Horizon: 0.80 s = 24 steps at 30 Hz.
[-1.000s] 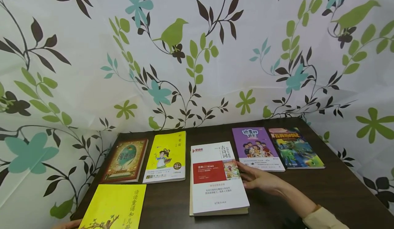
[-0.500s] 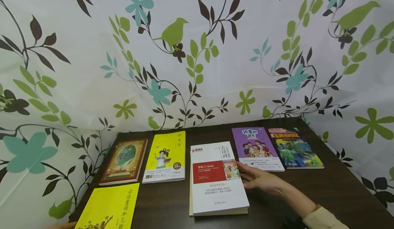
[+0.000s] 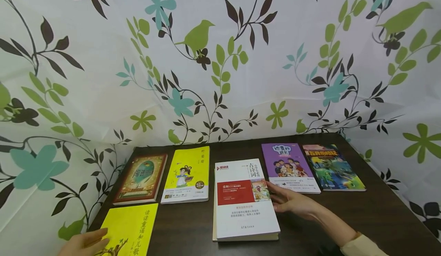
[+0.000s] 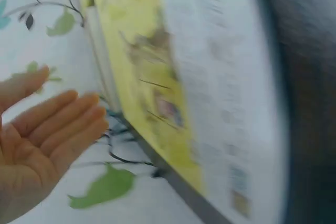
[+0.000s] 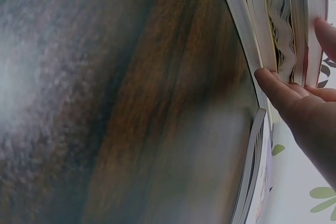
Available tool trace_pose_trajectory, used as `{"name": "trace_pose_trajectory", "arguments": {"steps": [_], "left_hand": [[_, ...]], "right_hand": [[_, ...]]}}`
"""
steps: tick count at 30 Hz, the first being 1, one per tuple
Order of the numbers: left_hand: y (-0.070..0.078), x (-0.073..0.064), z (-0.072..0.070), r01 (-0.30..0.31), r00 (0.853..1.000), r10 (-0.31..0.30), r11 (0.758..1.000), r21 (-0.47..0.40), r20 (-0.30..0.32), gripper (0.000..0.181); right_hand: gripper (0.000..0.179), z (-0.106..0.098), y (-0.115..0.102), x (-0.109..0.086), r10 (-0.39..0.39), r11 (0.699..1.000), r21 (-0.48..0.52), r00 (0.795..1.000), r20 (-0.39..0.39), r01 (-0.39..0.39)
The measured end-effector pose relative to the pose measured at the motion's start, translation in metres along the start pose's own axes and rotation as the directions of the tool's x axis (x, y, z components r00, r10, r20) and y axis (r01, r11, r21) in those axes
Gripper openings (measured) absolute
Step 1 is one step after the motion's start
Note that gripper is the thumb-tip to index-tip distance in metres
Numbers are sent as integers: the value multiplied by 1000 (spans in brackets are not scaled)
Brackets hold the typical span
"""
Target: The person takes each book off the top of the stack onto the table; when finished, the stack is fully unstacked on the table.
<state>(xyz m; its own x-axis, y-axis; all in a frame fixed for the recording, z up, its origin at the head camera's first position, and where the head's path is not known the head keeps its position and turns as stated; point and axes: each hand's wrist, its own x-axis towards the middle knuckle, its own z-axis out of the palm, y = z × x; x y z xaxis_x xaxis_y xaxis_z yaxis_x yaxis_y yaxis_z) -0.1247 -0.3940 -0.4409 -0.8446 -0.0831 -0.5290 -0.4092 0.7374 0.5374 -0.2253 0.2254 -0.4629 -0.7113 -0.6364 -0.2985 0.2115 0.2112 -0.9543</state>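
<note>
Where six covers show face up: one brown book (image 3: 141, 175), one far yellow book (image 3: 186, 175), one near yellow book (image 3: 129, 225), one white book (image 3: 241, 210), one purple book (image 3: 289, 168), one multicolour book (image 3: 334, 168), all on one worktop (image 3: 186, 233).
Clock, centred on the white book: near yellow between 8 and 9, brown and far yellow between 9 and 10, purple at 2, multicolour between 2 and 3.
Stack (image 5: 286, 30): white book on top; several more beneath, not surely countable.
Left hand (image 3: 84, 244): one, pointing toward 2 o'clock, over the near yellow book's 9 o'clock edge; fingers released and straight, side by side, thumb apart; whether they touch the cover cannot be told.
Right hand (image 3: 296, 202): one, at the stack's 3 o'clock side, pointing toward 10; fingers loose and unclenched, resting against the page edges; thumb spread.
Since a second ago: left hand shows far more; near yellow book sits further toward 9 o'clock; right hand and stack look unmoved.
</note>
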Motion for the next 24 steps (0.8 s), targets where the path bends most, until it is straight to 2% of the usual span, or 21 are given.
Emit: {"name": "trace_pose_trajectory", "arguments": {"steps": [2, 5, 6, 9, 12, 14, 16, 19, 21, 24], "left_hand": [[17, -3, 4, -43, 999, 42, 997, -59, -7, 78], [41, -7, 8, -90, 996, 89, 994, -60, -23, 72], [49, -8, 9, -88, 996, 86, 995, -55, -37, 70], [74, -10, 10, -149, 989, 148, 986, -79, -15, 66], [97, -12, 16, -239, 970, 244, 959, -155, 15, 62], [113, -9, 24, -322, 942, 335, 925, -200, 33, 60], [131, -4, 36, -381, 916, 400, 893, -238, 36, 57], [154, 5, 60, -438, 885, 465, 858, -270, 43, 49], [167, 12, 79, -443, 877, 478, 847, -292, 56, 45], [179, 22, 105, -434, 876, 477, 847, -306, 77, 44]], "right_hand": [[90, 0, 0, 0, -2, 1000, 4, 1000, -2, 2], [89, 0, 1, 0, -6, 1000, 9, 1000, -8, 6], [89, -1, 1, 0, -6, 1000, 10, 1000, -6, 7], [89, -1, 2, 0, -13, 1000, 12, 1000, 1, 13], [89, 0, 3, 0, -15, 1000, 13, 1000, 16, 14], [89, 1, 3, 0, -13, 1000, 17, 1000, 13, 13], [89, 1, 2, 0, -8, 1000, 16, 1000, 8, 8], [89, 0, 2, -1, -6, 1000, 14, 1000, 4, 6], [89, 0, 2, -1, -11, 1000, 9, 1000, 7, 11], [89, 1, 2, -2, -17, 1000, 10, 1000, 18, 17]]}}
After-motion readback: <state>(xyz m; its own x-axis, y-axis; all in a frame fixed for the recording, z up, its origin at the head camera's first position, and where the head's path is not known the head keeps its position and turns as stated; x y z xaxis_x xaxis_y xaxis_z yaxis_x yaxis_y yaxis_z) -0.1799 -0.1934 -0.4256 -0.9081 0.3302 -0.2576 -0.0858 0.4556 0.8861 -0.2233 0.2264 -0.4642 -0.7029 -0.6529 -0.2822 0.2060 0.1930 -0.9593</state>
